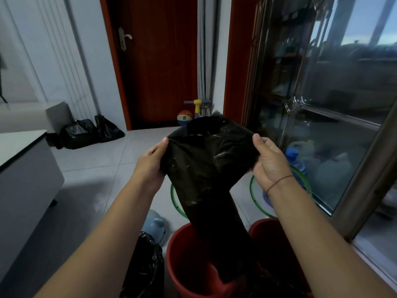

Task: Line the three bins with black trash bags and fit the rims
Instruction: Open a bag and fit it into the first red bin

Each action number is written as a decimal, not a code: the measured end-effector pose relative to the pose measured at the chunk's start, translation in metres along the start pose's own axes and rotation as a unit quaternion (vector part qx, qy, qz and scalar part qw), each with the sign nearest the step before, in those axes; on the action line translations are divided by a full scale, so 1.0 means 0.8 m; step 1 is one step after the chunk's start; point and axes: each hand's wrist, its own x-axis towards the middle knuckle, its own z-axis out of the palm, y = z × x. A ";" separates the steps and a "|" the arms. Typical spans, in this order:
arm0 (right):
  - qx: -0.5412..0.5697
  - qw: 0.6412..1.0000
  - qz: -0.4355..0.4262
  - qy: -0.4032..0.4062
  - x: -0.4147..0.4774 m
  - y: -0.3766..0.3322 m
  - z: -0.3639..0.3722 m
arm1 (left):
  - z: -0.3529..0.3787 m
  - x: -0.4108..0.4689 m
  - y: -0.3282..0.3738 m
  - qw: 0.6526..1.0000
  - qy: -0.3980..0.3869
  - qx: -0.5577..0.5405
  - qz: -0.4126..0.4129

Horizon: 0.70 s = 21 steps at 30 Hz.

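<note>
While the left hand (150,163) and right hand (269,162) each pinch a side of the black trash bag (206,160), stretched between them with its tail hanging into the red bin (182,265) below, pulling harder could tear the thin film or slip a pinch. No writing is readable.

Background stuff: a dark red wooden door (159,61) at the back, with a silver lever handle (124,38) on its left side. At the far edge of the tiled floor (96,160), by the door's right corner, sits a multicoloured ball (184,118), with a yellow and purple toy handlebar (197,105) just behind it. A white cabinet (25,179) stands along the floor's left edge. On the right is a big metal-framed glass door (322,108). Behind the glass there's a blue-capped water jug (293,157) and some whitish jugs (335,168), kinda blurry. A pale blue plastic thing (153,224) lies on the floor, no idea what it is.
</note>
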 end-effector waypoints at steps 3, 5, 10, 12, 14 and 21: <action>0.029 0.999 -0.007 0.030 0.008 0.000 -0.009 | -0.021 0.003 -0.001 0.999 0.011 -0.026 -0.016; 0.014 0.998 -0.012 0.060 0.012 0.004 -0.012 | -0.031 0.003 -0.004 0.999 0.016 -0.030 -0.033; -0.073 0.989 -0.009 0.128 0.018 0.019 -0.017 | -0.044 -0.004 -0.012 0.998 0.034 -0.021 -0.049; -0.096 0.986 -0.006 0.135 0.016 0.024 -0.024 | -0.053 -0.006 -0.014 0.998 0.036 -0.014 -0.049; -0.102 0.986 0.010 0.131 0.012 0.030 -0.031 | -0.064 -0.008 -0.018 0.998 0.040 0.005 -0.053; -0.052 0.996 0.055 0.042 -0.003 0.045 -0.024 | -0.074 -0.012 -0.030 0.978 0.103 0.178 -0.010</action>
